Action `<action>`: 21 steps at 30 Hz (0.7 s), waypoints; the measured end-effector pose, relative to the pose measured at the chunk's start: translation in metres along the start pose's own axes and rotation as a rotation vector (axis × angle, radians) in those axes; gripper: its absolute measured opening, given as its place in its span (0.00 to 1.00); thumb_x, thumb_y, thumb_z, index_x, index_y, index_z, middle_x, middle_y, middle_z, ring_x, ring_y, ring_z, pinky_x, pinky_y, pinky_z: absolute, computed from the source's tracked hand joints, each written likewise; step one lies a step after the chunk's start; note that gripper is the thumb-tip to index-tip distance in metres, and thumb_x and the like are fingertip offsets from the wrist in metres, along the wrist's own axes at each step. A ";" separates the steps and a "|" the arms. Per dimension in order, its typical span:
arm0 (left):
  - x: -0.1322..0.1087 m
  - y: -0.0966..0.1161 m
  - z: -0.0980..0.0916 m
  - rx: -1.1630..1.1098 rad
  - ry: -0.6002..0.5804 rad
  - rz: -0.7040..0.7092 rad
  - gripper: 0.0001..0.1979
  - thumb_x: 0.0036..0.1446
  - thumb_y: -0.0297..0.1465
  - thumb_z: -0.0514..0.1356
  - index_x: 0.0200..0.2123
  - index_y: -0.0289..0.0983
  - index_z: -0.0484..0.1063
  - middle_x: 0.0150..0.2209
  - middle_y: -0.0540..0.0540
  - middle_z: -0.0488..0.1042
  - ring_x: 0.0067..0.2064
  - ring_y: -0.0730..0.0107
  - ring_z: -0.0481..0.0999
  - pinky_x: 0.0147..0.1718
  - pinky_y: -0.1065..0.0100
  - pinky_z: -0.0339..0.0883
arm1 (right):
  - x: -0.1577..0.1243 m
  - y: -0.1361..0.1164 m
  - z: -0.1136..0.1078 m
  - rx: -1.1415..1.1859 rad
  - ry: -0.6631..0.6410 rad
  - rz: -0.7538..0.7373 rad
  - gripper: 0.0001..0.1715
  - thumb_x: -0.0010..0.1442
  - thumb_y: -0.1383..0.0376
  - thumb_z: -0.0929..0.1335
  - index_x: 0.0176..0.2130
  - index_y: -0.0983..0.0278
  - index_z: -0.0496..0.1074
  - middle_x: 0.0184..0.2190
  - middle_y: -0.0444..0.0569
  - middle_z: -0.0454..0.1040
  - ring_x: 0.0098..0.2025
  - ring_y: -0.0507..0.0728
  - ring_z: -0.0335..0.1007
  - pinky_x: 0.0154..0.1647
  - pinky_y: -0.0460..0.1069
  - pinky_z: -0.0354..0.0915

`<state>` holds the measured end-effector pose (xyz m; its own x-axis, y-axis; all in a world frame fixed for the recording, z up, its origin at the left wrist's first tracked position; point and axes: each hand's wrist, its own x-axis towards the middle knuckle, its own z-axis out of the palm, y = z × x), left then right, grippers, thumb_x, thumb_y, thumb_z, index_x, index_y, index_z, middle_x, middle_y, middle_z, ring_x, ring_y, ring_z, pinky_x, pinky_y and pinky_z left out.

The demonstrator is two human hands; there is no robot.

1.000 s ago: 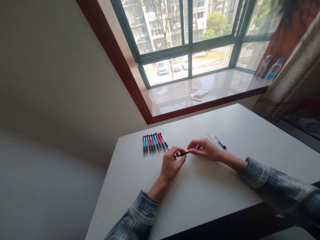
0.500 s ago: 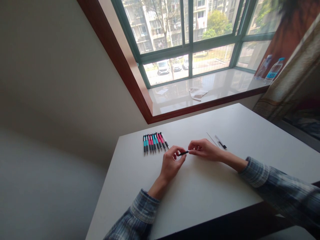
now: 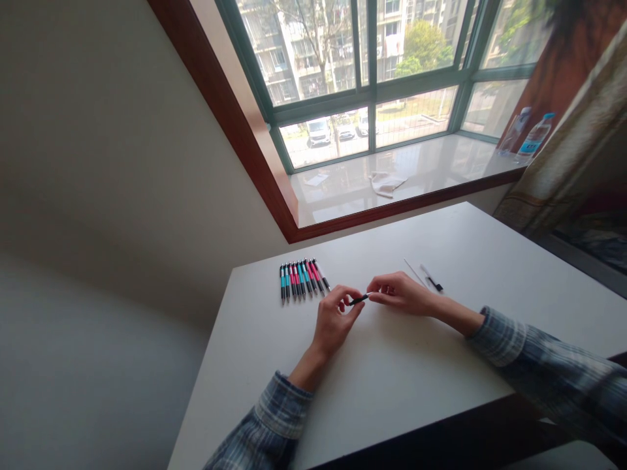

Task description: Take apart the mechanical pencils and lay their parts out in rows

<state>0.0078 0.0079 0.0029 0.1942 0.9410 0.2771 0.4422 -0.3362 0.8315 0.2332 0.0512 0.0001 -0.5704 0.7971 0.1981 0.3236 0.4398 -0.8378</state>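
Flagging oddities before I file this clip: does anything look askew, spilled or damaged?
No spill or obvious damage shows. The rightmost lined-up pen slants against the leftmost pens, and a crumpled pale sheet lies on the windowsill.

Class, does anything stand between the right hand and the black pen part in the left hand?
Nothing visible does: the left hand pinches the black pen part, and the right hand is directly at its white end.
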 end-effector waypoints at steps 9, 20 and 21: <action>0.000 -0.003 0.001 -0.035 0.014 -0.011 0.03 0.59 0.32 0.67 0.36 0.40 0.78 0.35 0.49 0.78 0.35 0.69 0.73 0.35 0.67 0.66 | 0.001 -0.001 -0.002 -0.031 -0.043 0.001 0.20 0.69 0.51 0.67 0.37 0.64 0.79 0.26 0.44 0.74 0.27 0.51 0.64 0.31 0.46 0.59; -0.003 0.008 -0.001 0.040 -0.007 0.081 0.03 0.60 0.29 0.65 0.32 0.40 0.75 0.32 0.49 0.76 0.35 0.67 0.72 0.38 0.65 0.68 | -0.001 -0.004 -0.004 -0.108 -0.125 -0.015 0.21 0.70 0.55 0.65 0.33 0.65 0.79 0.22 0.43 0.71 0.25 0.50 0.60 0.29 0.46 0.55; -0.002 0.007 -0.001 0.030 0.000 0.077 0.03 0.59 0.30 0.65 0.33 0.40 0.75 0.33 0.49 0.76 0.36 0.67 0.73 0.39 0.65 0.68 | -0.001 -0.004 -0.004 -0.094 -0.123 -0.012 0.21 0.70 0.55 0.65 0.34 0.65 0.79 0.23 0.43 0.71 0.25 0.50 0.60 0.29 0.45 0.56</action>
<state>0.0100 0.0035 0.0085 0.2281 0.9124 0.3398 0.4521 -0.4084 0.7930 0.2352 0.0504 0.0056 -0.6611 0.7374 0.1386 0.3824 0.4900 -0.7834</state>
